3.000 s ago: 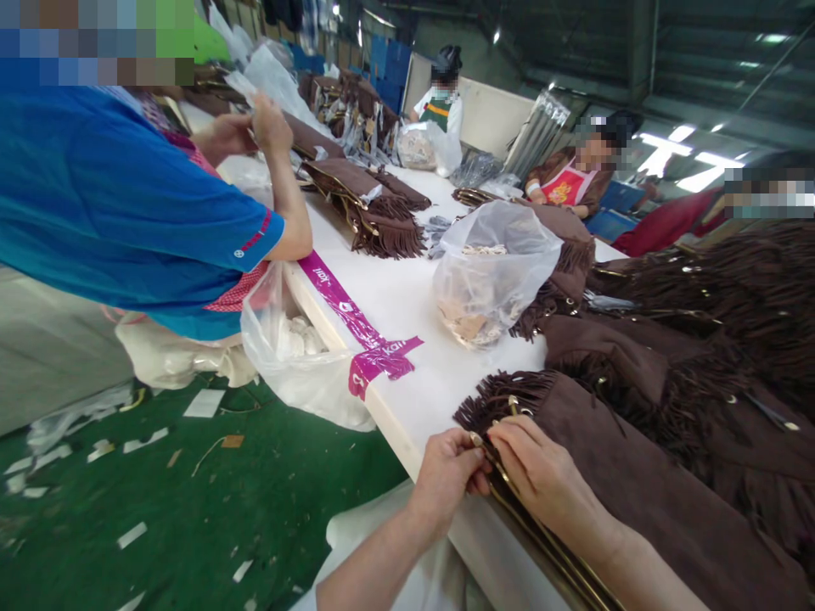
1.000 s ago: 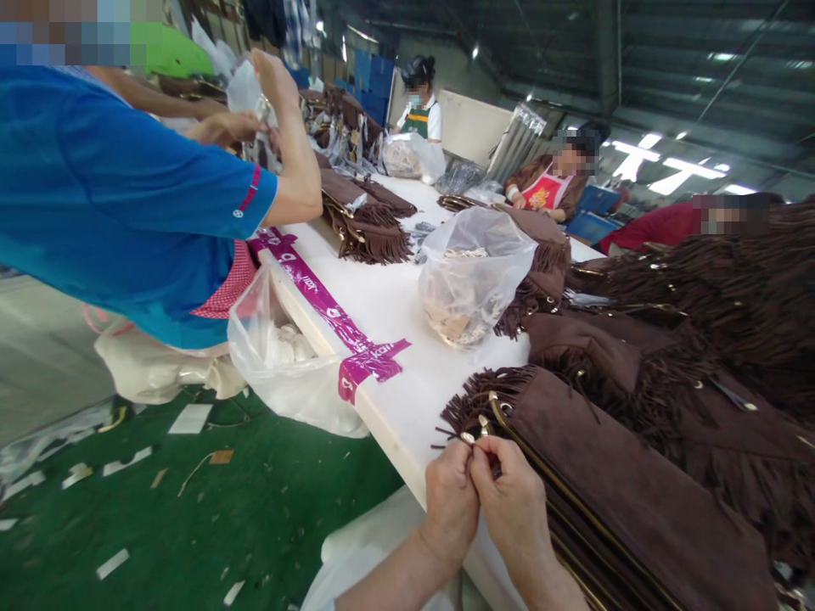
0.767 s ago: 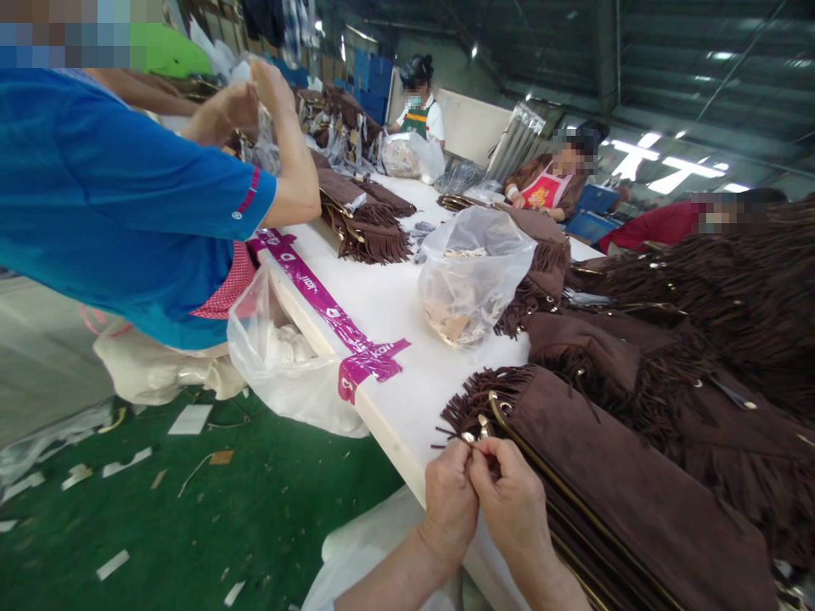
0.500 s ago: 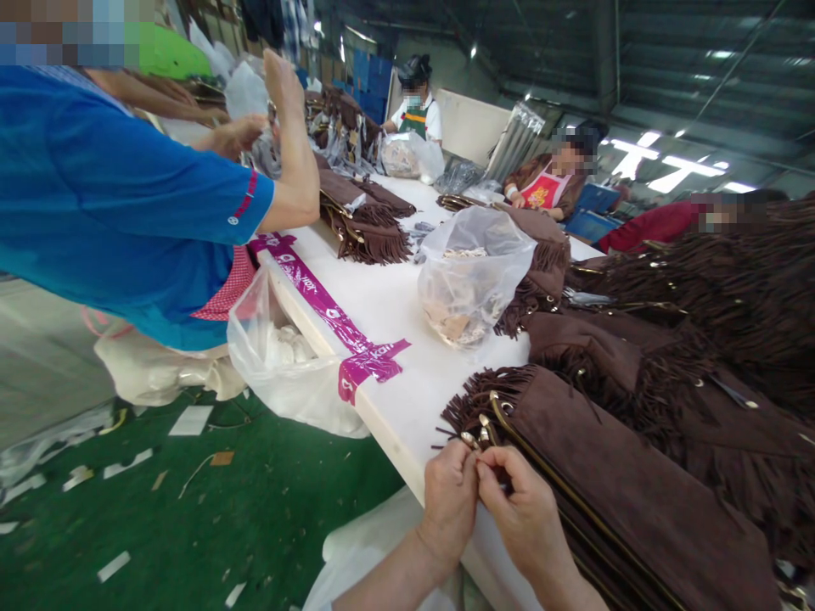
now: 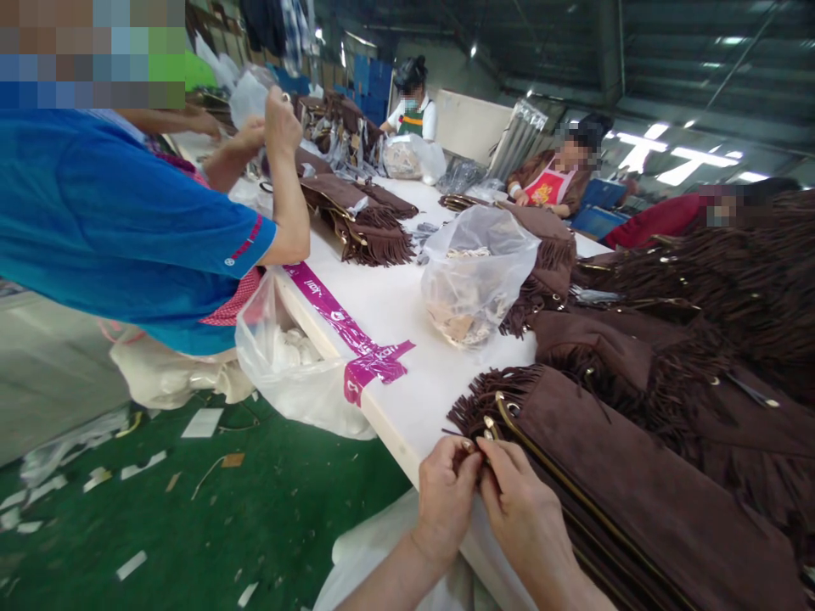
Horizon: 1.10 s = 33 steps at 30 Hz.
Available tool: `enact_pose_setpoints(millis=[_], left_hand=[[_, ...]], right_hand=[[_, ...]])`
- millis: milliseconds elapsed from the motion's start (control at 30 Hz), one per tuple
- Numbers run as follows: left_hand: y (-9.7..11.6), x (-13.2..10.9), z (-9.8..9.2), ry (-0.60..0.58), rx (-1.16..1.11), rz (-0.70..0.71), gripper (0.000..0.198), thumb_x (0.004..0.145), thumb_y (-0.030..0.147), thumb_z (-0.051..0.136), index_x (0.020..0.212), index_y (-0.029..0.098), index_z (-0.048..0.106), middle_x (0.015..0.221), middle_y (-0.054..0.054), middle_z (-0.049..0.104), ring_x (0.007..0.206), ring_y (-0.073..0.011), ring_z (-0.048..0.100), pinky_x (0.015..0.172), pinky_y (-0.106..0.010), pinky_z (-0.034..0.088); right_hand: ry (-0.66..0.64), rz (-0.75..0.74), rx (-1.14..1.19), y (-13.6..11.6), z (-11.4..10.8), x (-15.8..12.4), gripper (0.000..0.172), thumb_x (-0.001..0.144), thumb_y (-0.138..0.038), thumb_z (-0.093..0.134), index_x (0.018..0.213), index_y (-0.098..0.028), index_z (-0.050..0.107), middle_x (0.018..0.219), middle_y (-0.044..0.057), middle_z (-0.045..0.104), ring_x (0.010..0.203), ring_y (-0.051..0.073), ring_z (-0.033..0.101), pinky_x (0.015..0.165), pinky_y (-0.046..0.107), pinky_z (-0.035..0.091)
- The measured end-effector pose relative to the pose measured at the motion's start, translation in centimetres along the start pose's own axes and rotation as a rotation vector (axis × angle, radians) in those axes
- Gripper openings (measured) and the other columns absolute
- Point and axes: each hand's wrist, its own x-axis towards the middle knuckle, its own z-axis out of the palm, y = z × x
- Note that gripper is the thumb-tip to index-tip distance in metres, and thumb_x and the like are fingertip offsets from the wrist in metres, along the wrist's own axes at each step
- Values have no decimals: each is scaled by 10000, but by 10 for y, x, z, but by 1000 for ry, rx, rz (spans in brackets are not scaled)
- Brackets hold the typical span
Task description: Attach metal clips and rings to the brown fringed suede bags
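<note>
A brown suede fringed bag (image 5: 624, 484) with a gold chain strap lies at the near edge of the white table (image 5: 407, 314). My left hand (image 5: 446, 496) and my right hand (image 5: 522, 513) meet at the bag's near corner. Both pinch a small gold metal fitting (image 5: 474, 443) beside the fringe, fingertips touching each other. The gold chain (image 5: 560, 484) runs back along the bag's edge, past my right wrist.
More brown fringed bags (image 5: 700, 322) pile up to the right. A clear plastic bag (image 5: 477, 271) of small parts stands mid-table. A person in a blue shirt (image 5: 127, 221) works at the left with a white bag (image 5: 293, 365) hanging at the taped edge. Other people sit across.
My hands stay pinched at the bag's corner fitting, shifting slightly. The person in blue lowered the raised hands toward the table. The view moved a little.
</note>
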Motion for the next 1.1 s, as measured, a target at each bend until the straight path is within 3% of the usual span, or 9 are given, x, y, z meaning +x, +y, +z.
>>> enact_pose_setpoints(millis=[100, 233, 400, 600, 733, 933, 1000, 1100], left_hand=[[0, 1, -3, -4, -67, -21, 99, 699, 267, 567, 747, 181, 568, 670, 25, 555, 577, -103, 491, 561, -217, 413], [3, 2, -6, -67, -148, -45, 113, 680, 273, 574, 719, 167, 566, 611, 35, 524, 503, -88, 461, 495, -208, 392], [3, 2, -8, -94, -146, 2, 89, 679, 231, 579, 737, 169, 606, 630, 31, 530, 549, -90, 473, 531, -202, 405], [-3, 0, -10, -102, -121, 50, 121, 675, 162, 549, 746, 189, 643, 652, 27, 556, 609, -100, 498, 584, -202, 423], [-3, -2, -12, -107, -23, 123, 186, 675, 118, 516, 762, 199, 659, 686, 19, 595, 660, -111, 536, 655, -217, 446], [0, -3, -13, -70, 51, 196, 215, 676, 107, 502, 774, 197, 671, 725, 7, 641, 676, -112, 565, 646, -199, 449], [2, -3, -14, -77, 50, 186, 211, 669, 101, 511, 769, 195, 671, 723, 9, 642, 671, -110, 565, 639, -193, 445], [6, -5, -13, -104, 14, 142, 173, 679, 112, 545, 765, 194, 669, 717, 11, 630, 676, -112, 557, 643, -196, 441]], right_hand=[[2, 30, 50, 1, 1, 1, 261, 872, -166, 339, 983, -134, 573, 895, 100, 620, 682, 189, 642, 523, 293, 539], [24, 115, 301, 3, -4, 4, 220, 870, -179, 386, 929, -169, 597, 855, 63, 626, 768, 145, 623, 669, 238, 533], [24, 218, 483, 0, -6, 0, 172, 861, -241, 462, 908, -194, 620, 839, 42, 629, 745, 128, 610, 646, 206, 520], [151, 162, 503, -6, 1, -7, 117, 846, -203, 507, 892, -211, 615, 823, 24, 621, 737, 121, 603, 644, 205, 514], [157, 139, 511, -6, 4, -9, 89, 853, -177, 494, 847, -211, 575, 766, 10, 590, 690, 112, 578, 595, 199, 502], [172, 13, 427, -5, 9, -16, 132, 854, -115, 442, 920, -194, 525, 839, 39, 565, 797, 125, 563, 691, 227, 501], [155, 42, 450, -4, 9, -19, 110, 857, -136, 441, 888, -198, 526, 830, 35, 566, 782, 124, 563, 675, 221, 498], [127, 212, 553, -4, 8, -22, 82, 856, -220, 468, 877, -203, 545, 808, 29, 591, 731, 130, 584, 626, 217, 508]])
